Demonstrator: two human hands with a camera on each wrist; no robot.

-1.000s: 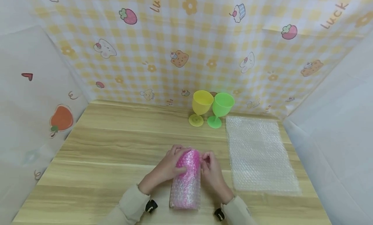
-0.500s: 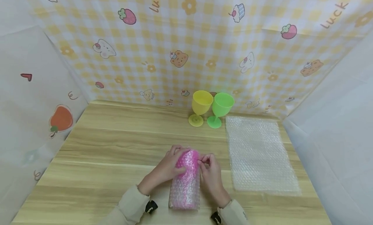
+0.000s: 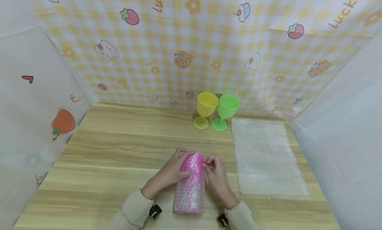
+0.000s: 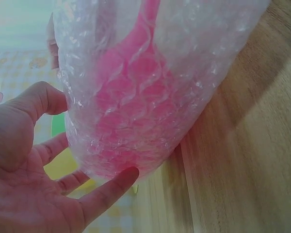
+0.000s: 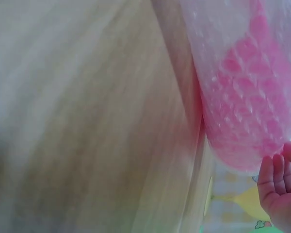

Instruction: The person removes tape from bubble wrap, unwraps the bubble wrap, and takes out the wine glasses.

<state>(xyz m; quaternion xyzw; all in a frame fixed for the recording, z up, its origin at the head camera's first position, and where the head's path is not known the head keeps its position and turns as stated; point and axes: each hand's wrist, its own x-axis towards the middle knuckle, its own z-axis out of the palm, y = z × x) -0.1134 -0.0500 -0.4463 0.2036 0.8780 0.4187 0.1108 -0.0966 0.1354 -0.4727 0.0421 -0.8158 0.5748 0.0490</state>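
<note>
A pink goblet (image 4: pixel 133 80) lies on its side, rolled in clear bubble wrap (image 3: pixel 188 193), its bowl toward the far end. My left hand (image 3: pixel 170 168) holds the roll at its bowl end, thumb on top and fingers round the far left side. In the left wrist view, that hand (image 4: pixel 39 160) has its fingertips against the wrap. On the opposite side, my right hand (image 3: pixel 217 175) pinches at the edge of the wrap near the bowl end. Its thumb and fingertips meet at the wrap's end in the right wrist view, where the right hand (image 5: pixel 281 194) is partly cut off.
A yellow goblet (image 3: pixel 206 105) and a green goblet (image 3: pixel 228 107) stand upright side by side at the back of the wooden table (image 3: pixel 119 140). A flat sheet of bubble wrap (image 3: pixel 265 157) lies to the right. A patterned cloth (image 3: pixel 134 57) hangs behind.
My right fingertips have shifted slightly left, closer against the wrapped roll. My left hand and the roll have stayed nearly still.
</note>
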